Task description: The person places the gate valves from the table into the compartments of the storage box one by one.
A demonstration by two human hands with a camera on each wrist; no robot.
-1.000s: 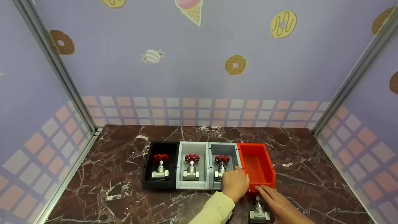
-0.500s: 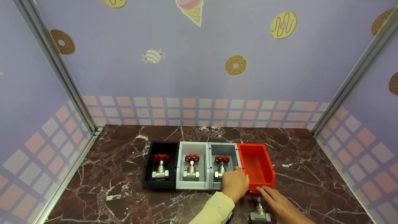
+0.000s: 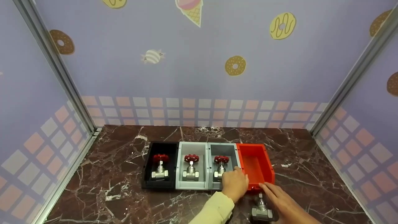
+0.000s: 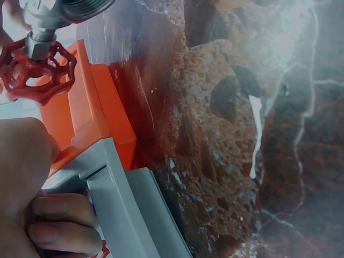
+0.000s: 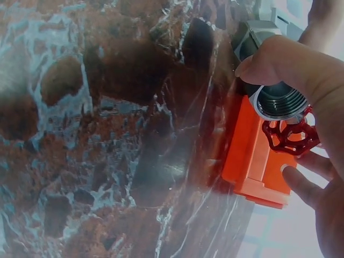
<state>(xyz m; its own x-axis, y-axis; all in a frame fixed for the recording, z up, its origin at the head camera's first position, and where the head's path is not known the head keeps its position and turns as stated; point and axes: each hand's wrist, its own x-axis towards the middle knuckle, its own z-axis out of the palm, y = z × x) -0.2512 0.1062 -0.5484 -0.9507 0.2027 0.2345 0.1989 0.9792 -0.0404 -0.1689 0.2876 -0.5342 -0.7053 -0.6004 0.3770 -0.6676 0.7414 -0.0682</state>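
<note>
In the head view, my left hand (image 3: 234, 183) grips the adjoining side walls of the blue-grey storage bin (image 3: 230, 149) and the red storage bin (image 3: 269, 165). The left wrist view shows its fingers (image 4: 64, 209) curled inside the blue-grey bin. My right hand (image 3: 281, 199) holds a metal valve (image 3: 261, 212) at the red bin's front edge. Its thumb lies on the threaded body, and the fingers reach past the valve's red handwheel (image 5: 293, 137), which points toward the bin. Part of the valve is hidden behind the right hand.
A black bin (image 3: 149, 168) and a light grey bin (image 3: 203, 144) continue the row to the left. Similar valves lie in the black, light grey and blue-grey bins, handwheels away from me. The row stands on a dark red marbled table (image 3: 118, 155), with patterned panels (image 3: 192, 77) around it.
My right hand and the valve have shifted slightly forward and to the right, bringing the handwheel up against the red bin's front edge in the head view. My left hand has stayed put.
</note>
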